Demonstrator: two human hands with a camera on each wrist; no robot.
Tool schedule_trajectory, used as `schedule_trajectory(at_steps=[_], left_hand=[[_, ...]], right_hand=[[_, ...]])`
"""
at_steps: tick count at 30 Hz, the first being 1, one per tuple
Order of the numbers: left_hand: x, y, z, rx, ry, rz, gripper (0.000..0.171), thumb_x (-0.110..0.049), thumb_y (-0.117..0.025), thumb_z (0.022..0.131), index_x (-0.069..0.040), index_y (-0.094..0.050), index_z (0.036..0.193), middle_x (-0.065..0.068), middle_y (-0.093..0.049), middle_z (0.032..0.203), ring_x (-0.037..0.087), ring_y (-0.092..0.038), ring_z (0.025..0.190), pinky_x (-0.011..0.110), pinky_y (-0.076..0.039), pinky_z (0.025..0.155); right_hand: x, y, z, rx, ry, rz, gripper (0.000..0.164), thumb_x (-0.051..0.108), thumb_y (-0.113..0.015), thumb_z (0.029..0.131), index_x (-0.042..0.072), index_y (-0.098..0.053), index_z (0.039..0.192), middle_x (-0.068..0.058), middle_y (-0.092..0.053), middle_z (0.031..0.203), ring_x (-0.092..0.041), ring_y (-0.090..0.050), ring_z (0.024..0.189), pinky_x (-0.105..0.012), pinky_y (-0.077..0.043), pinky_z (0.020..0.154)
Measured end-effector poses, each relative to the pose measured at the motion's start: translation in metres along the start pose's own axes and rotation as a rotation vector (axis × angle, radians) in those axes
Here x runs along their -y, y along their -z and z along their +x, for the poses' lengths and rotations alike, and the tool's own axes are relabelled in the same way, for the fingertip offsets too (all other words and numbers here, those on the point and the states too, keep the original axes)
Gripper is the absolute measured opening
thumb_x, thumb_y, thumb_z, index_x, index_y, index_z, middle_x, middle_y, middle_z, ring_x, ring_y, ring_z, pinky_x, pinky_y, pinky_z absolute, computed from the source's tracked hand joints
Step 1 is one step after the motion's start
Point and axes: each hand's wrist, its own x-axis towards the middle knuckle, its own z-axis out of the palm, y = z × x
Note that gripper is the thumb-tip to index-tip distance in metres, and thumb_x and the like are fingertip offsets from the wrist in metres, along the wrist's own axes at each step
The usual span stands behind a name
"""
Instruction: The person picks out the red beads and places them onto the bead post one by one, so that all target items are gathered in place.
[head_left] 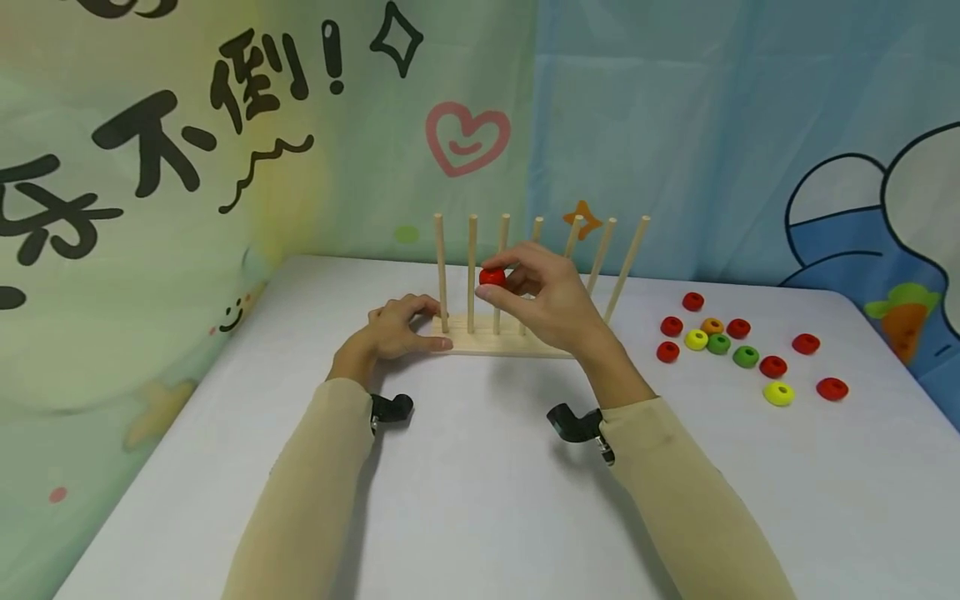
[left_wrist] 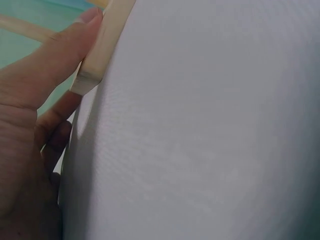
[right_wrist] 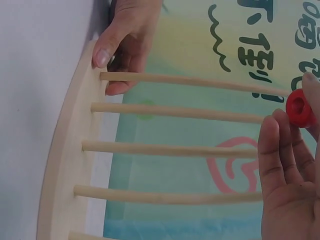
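A wooden peg stand (head_left: pixel 491 342), a flat base with a row of several upright pegs, stands on the white table. At its left end, my left hand (head_left: pixel 397 325) grips the base, thumb along the front edge and fingers behind, as the left wrist view shows on the base end (left_wrist: pixel 92 75). My right hand (head_left: pixel 551 296) pinches a red bead (head_left: pixel 492 277) between thumb and fingertips, up among the left pegs. In the right wrist view the hole of the red bead (right_wrist: pixel 296 116) is visible, near the top of the end peg (right_wrist: pixel 190 81). The pegs carry no beads where they show.
Loose beads lie on the table to the right of the stand: several red ones (head_left: pixel 773 367), two yellow (head_left: pixel 779 393), two green (head_left: pixel 746 357) and one orange (head_left: pixel 712 326). A printed cloth backdrop (head_left: pixel 645 125) hangs right behind the table.
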Motion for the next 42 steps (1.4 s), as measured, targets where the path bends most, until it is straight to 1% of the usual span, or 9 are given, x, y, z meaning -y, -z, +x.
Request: schedule_trajectory(at_steps=[8, 20, 24, 28, 30, 33, 37, 40, 42], left_hand=[[0.0, 0.001, -0.001, -0.008, -0.016, 0.006, 0.056, -0.057, -0.079, 0.075, -0.031, -0.058, 0.12, -0.004, -0.053, 0.138, 0.027, -0.037, 0.131, 0.054, -0.017, 0.106], [-0.001, 0.001, -0.002, -0.003, -0.005, 0.015, 0.057, -0.059, -0.078, 0.076, -0.031, -0.057, 0.122, -0.004, -0.052, 0.137, 0.027, -0.037, 0.132, 0.054, -0.017, 0.107], [-0.001, 0.001, -0.002, -0.001, -0.008, 0.013, 0.058, -0.059, -0.078, 0.076, -0.031, -0.058, 0.122, -0.003, -0.052, 0.138, 0.027, -0.038, 0.132, 0.055, -0.017, 0.106], [0.001, -0.001, -0.002, 0.001, -0.01, 0.014, 0.056, -0.058, -0.077, 0.077, -0.03, -0.058, 0.122, -0.004, -0.053, 0.138, 0.027, -0.038, 0.131, 0.055, -0.018, 0.105], [0.002, -0.002, -0.002, 0.0, -0.01, 0.01, 0.056, -0.058, -0.077, 0.077, -0.03, -0.058, 0.121, -0.004, -0.053, 0.138, 0.027, -0.038, 0.131, 0.055, -0.018, 0.105], [0.001, -0.003, -0.002, -0.006, -0.006, -0.002, 0.056, -0.057, -0.078, 0.076, -0.03, -0.059, 0.121, -0.003, -0.053, 0.138, 0.028, -0.037, 0.131, 0.055, -0.018, 0.106], [0.001, -0.003, -0.003, -0.008, 0.002, -0.015, 0.057, -0.056, -0.079, 0.075, -0.03, -0.059, 0.121, -0.002, -0.053, 0.139, 0.028, -0.037, 0.131, 0.055, -0.017, 0.106], [0.002, -0.002, -0.002, -0.009, -0.001, -0.014, 0.056, -0.057, -0.079, 0.075, -0.03, -0.059, 0.121, -0.003, -0.053, 0.138, 0.028, -0.037, 0.131, 0.055, -0.017, 0.106], [0.0, -0.002, -0.002, -0.012, -0.007, -0.014, 0.056, -0.057, -0.08, 0.075, -0.03, -0.059, 0.12, -0.003, -0.053, 0.138, 0.028, -0.038, 0.131, 0.055, -0.018, 0.106]], right_hand=[[0.003, -0.009, 0.011, -0.044, 0.037, 0.011, 0.028, -0.004, -0.074, 0.084, -0.006, -0.064, 0.111, -0.017, -0.058, 0.099, -0.027, -0.066, 0.072, -0.03, -0.051, 0.066], [0.013, -0.028, 0.034, -0.125, 0.094, 0.043, 0.029, -0.006, -0.071, 0.086, -0.007, -0.062, 0.113, -0.02, -0.057, 0.104, -0.029, -0.066, 0.068, -0.033, -0.054, 0.067], [0.014, -0.033, 0.042, -0.159, 0.084, 0.082, 0.029, -0.005, -0.07, 0.087, -0.007, -0.063, 0.115, -0.019, -0.056, 0.109, -0.028, -0.063, 0.062, -0.036, -0.054, 0.057], [0.014, -0.036, 0.046, -0.181, 0.061, 0.106, 0.029, -0.006, -0.069, 0.087, -0.006, -0.063, 0.115, -0.02, -0.054, 0.111, -0.029, -0.057, 0.055, -0.041, -0.05, 0.045], [0.015, -0.037, 0.048, -0.19, 0.046, 0.103, 0.029, -0.005, -0.07, 0.087, -0.005, -0.064, 0.115, -0.019, -0.055, 0.112, -0.028, -0.056, 0.053, -0.041, -0.048, 0.043], [0.018, -0.038, 0.052, -0.206, 0.031, 0.074, 0.03, -0.003, -0.071, 0.086, -0.003, -0.065, 0.115, -0.017, -0.057, 0.112, -0.023, -0.052, 0.049, -0.036, -0.046, 0.04], [0.002, -0.042, 0.062, -0.23, 0.028, 0.016, 0.03, 0.008, -0.075, 0.087, 0.006, -0.067, 0.117, -0.005, -0.061, 0.112, -0.016, -0.05, 0.044, -0.032, -0.045, 0.039], [-0.011, -0.044, 0.067, -0.237, 0.016, -0.014, 0.031, 0.016, -0.076, 0.088, 0.013, -0.067, 0.118, 0.004, -0.061, 0.111, -0.013, -0.051, 0.043, -0.031, -0.047, 0.04], [-0.009, -0.044, 0.069, -0.236, 0.0, -0.03, 0.032, 0.016, -0.075, 0.089, 0.012, -0.067, 0.12, 0.003, -0.062, 0.112, -0.013, -0.053, 0.043, -0.03, -0.049, 0.042]])
